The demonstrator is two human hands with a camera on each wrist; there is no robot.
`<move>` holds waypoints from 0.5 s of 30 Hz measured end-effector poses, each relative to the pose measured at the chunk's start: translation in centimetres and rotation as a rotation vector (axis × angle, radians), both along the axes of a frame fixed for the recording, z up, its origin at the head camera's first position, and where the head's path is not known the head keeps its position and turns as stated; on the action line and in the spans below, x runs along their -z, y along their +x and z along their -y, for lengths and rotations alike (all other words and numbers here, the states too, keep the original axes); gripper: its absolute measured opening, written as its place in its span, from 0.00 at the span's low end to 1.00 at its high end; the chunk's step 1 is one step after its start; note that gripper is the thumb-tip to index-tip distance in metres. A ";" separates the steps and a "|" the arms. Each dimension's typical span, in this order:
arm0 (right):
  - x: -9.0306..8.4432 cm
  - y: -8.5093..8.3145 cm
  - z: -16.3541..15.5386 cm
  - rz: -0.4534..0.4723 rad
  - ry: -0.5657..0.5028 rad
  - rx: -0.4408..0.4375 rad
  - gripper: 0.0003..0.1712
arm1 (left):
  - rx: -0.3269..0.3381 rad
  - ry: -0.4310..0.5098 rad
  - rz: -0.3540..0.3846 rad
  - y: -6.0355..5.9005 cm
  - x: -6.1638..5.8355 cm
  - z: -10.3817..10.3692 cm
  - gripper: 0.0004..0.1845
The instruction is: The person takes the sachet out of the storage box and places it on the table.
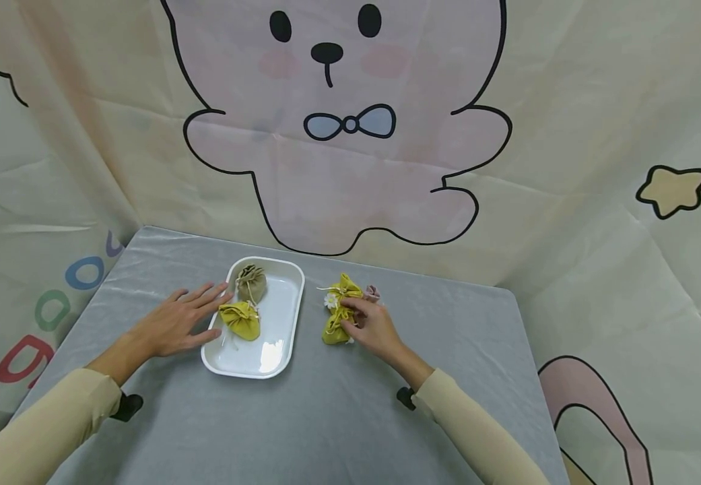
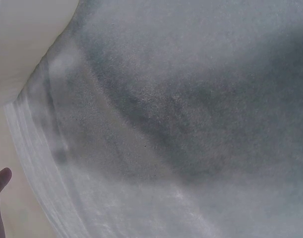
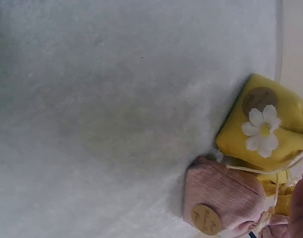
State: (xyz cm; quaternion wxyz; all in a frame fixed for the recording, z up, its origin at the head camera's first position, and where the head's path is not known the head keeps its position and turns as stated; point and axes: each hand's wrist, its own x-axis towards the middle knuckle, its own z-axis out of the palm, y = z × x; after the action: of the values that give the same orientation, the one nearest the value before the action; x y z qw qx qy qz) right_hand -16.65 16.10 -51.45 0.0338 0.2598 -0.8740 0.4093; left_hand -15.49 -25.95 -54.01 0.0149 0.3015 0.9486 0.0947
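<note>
My left hand lies with fingers spread at the left rim of a white tray. Its fingertips are beside a yellow drawstring pouch and an olive-brown drawstring pouch, both in the tray. To the right of the tray, my right hand pinches a yellow pouch between thumb and fingers, near its gathered neck. Another yellow pouch, with a white flower and round label, lies against it. A pink pouch rests beside that one, mostly hidden by the hand in the head view.
Grey cloth covers the table. A pale curtain printed with a bear and a star hangs behind and on both sides. The tray's raised rim separates its pouches from those on the cloth.
</note>
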 end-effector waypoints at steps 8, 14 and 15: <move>-1.6 -0.3 0.7 -0.043 0.060 -0.016 0.25 | -0.012 -0.023 0.043 -0.1 0.0 0.0 0.39; -2.9 -0.7 2.1 -0.076 0.016 -0.081 0.24 | -0.013 -0.016 0.047 -0.1 0.1 0.0 0.39; -3.0 -0.8 2.3 -0.066 0.006 -0.095 0.25 | -0.012 -0.016 0.044 -0.1 0.1 0.0 0.39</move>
State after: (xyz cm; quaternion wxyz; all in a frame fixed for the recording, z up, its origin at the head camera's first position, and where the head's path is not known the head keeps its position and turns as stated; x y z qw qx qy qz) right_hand -17.41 13.77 -48.40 0.0426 0.3143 -0.8602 0.3993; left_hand -15.60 -25.97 -54.09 0.0374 0.2937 0.9505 0.0940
